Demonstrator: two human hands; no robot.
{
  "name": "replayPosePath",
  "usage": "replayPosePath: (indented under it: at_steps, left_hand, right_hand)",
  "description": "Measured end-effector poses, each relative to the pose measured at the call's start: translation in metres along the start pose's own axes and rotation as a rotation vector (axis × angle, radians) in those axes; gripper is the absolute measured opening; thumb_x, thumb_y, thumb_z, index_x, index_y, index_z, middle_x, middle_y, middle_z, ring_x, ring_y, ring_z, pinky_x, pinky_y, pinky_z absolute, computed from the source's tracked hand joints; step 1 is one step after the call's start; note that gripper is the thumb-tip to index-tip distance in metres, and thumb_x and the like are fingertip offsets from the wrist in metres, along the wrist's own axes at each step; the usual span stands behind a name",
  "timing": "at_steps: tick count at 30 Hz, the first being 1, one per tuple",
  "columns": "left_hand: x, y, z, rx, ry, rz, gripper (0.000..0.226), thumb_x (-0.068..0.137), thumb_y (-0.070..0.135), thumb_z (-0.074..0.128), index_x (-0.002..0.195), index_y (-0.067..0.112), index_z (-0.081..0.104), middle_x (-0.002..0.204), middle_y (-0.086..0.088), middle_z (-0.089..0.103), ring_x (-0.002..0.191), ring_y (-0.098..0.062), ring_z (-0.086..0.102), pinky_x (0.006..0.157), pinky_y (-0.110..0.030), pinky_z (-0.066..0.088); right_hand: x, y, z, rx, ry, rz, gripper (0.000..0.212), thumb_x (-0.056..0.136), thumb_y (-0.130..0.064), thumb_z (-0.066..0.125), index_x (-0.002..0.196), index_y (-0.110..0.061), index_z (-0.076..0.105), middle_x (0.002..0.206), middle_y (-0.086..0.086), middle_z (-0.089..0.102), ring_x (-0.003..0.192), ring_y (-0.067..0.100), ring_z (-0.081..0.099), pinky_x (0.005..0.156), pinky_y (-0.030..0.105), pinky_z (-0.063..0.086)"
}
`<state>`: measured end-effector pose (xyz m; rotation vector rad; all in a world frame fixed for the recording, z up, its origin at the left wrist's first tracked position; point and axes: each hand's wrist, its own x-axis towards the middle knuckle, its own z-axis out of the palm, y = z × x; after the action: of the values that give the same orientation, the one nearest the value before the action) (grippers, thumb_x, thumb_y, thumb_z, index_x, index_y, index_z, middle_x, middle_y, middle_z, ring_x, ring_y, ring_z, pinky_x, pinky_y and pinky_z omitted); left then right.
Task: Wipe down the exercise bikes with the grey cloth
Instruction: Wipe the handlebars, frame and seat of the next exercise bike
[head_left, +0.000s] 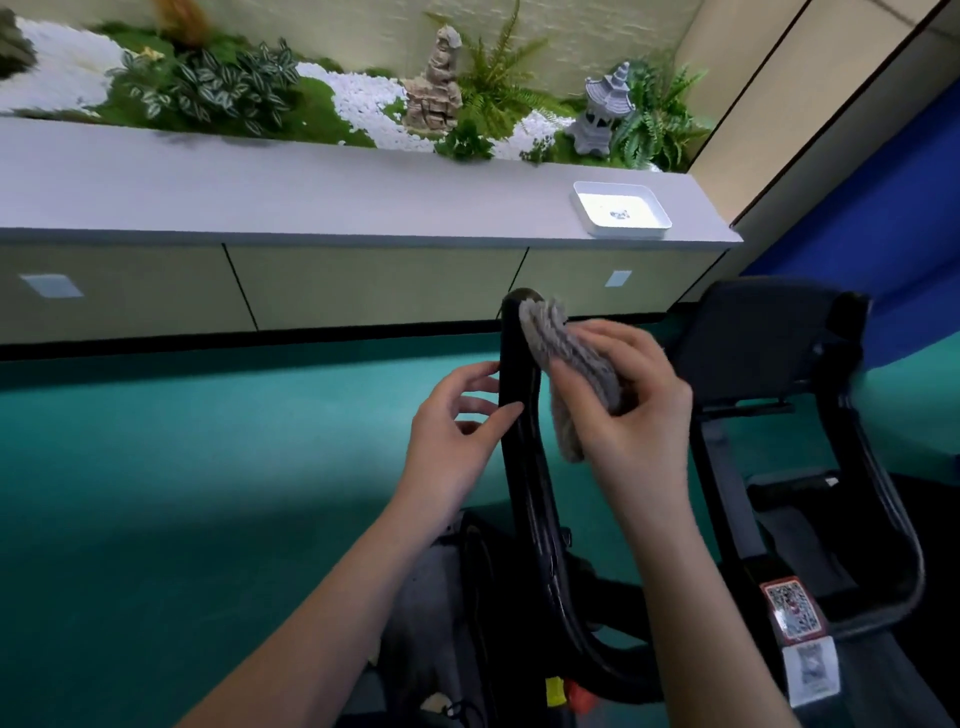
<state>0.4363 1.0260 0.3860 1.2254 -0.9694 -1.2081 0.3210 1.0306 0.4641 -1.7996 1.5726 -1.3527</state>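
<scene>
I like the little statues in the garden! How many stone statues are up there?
2. A tan rock tower stands mid-planter, and a grey pagoda lantern at the right end. The blurred left end may hide more.

grey ribbed cloth (566, 358), black handlebar (524, 441), teal floor (208, 441), white tray (621, 210)

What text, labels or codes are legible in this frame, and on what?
No readable words or numbers.
Red-bordered sticker on the bike frame: QR-like pattern, too blurred to read.
White sticker just below it: QR-like pattern, print too blurred.
White tray on the counter: small dark mark, unreadable.
</scene>
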Motion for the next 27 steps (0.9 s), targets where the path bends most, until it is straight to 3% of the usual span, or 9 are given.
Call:
replayPosePath:
  at_steps: [3,7,15,19,23,27]
  left_hand:
    - [-0.004,-0.002,0.002,-0.005,0.035,-0.030,0.033,0.080,0.009,0.071,0.107,0.023,0.061,0.094,0.007,0.064,0.076,-0.009,0.060,0.067,-0.020,0.048]
    - [-0.012,-0.003,0.000,-0.010,0.076,-0.041,0.032,0.080,0.012,0.071,0.109,0.020,0.063,0.097,0.006,0.065,0.077,-0.007,0.060,0.066,-0.015,0.046]
    - [-0.029,-0.011,0.002,-0.031,0.127,-0.075,0.028,0.079,0.016,0.072,0.104,0.024,0.062,0.096,0.009,0.065,0.077,-0.002,0.060,0.065,-0.008,0.044]
    - [-0.038,-0.015,0.007,-0.083,0.125,-0.101,0.028,0.079,0.016,0.074,0.104,0.022,0.064,0.098,0.003,0.066,0.079,-0.007,0.060,0.069,-0.014,0.046]
    - [-0.041,-0.014,0.008,-0.109,0.130,-0.127,0.025,0.078,0.018,0.074,0.100,0.024,0.064,0.100,0.003,0.067,0.078,-0.010,0.060,0.067,-0.019,0.044]
    - [-0.043,-0.014,0.007,-0.124,0.145,-0.113,0.023,0.078,0.018,0.074,0.097,0.027,0.065,0.097,0.005,0.066,0.075,-0.010,0.059,0.066,-0.017,0.044]
  right_hand:
    - [0.021,-0.005,0.013,-0.159,-0.060,-0.151,0.018,0.080,-0.004,0.070,0.098,-0.005,0.072,0.099,0.004,0.063,0.091,0.007,0.058,0.082,0.014,0.044]
    - [0.030,0.000,0.020,-0.260,-0.158,-0.223,0.016,0.081,-0.006,0.070,0.096,-0.004,0.073,0.095,0.003,0.060,0.083,-0.002,0.047,0.074,-0.001,0.034]
    - [0.012,0.012,0.007,-0.230,-0.285,-0.148,0.014,0.079,-0.008,0.072,0.092,-0.009,0.075,0.091,0.002,0.064,0.077,0.005,0.058,0.066,0.007,0.040]
    - [0.031,-0.008,0.008,-0.212,-0.292,-0.345,0.017,0.080,-0.014,0.069,0.095,-0.009,0.074,0.091,-0.003,0.061,0.083,-0.001,0.055,0.071,0.008,0.042]
    - [0.062,-0.020,0.027,-0.445,-0.498,-0.537,0.018,0.080,-0.012,0.071,0.097,-0.008,0.074,0.089,0.009,0.069,0.087,0.025,0.060,0.073,0.029,0.044]
    - [0.064,-0.008,0.038,-0.687,-0.693,-0.657,0.016,0.079,-0.010,0.069,0.093,-0.010,0.076,0.078,0.015,0.068,0.086,0.030,0.054,0.068,0.038,0.042]
